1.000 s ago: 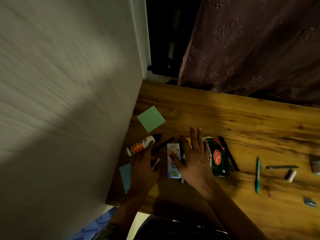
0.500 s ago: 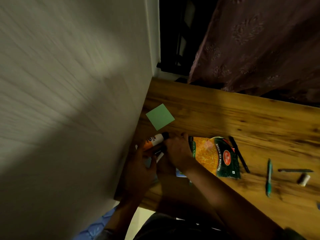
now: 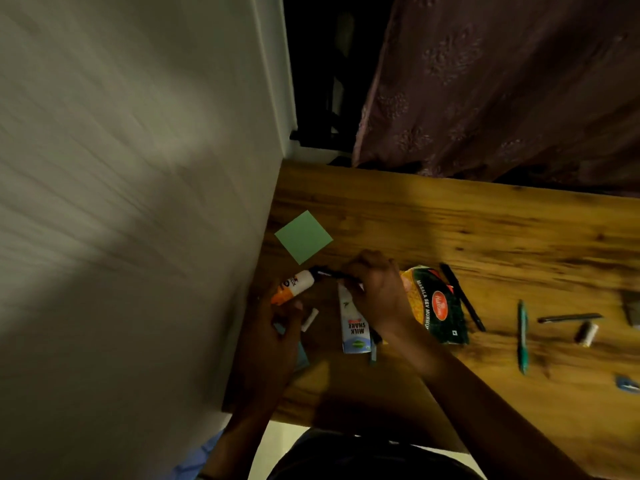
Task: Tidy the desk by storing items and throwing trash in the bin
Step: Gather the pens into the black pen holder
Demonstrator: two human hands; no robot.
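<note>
My left hand point(image 3: 273, 330) is at the desk's left edge by the wall, its fingers curled on the orange end of a white and orange glue bottle point(image 3: 298, 285). My right hand point(image 3: 375, 292) is closed on a thin black pen point(image 3: 330, 273) whose tip points at the bottle's dark cap. Just under the right hand lies a milkshake carton point(image 3: 353, 327). A green and orange snack packet point(image 3: 438, 306) lies to the right of the hand, partly hidden by it. A small white cylinder point(image 3: 310, 319) rests between my hands.
On the wooden desk point(image 3: 485, 230) lie a green sticky note point(image 3: 304, 236), a blue note point(image 3: 302, 355) partly under my left hand, a black pen point(image 3: 462, 296), a teal pen point(image 3: 523, 336), a dark pen point(image 3: 568, 318) and a thread spool point(image 3: 587, 333). A wall is at the left, a curtain behind.
My right hand moved left off the snack packet and carton and closed on the black pen. My left hand shifted up to the glue bottle. The camera view drifted slightly.
</note>
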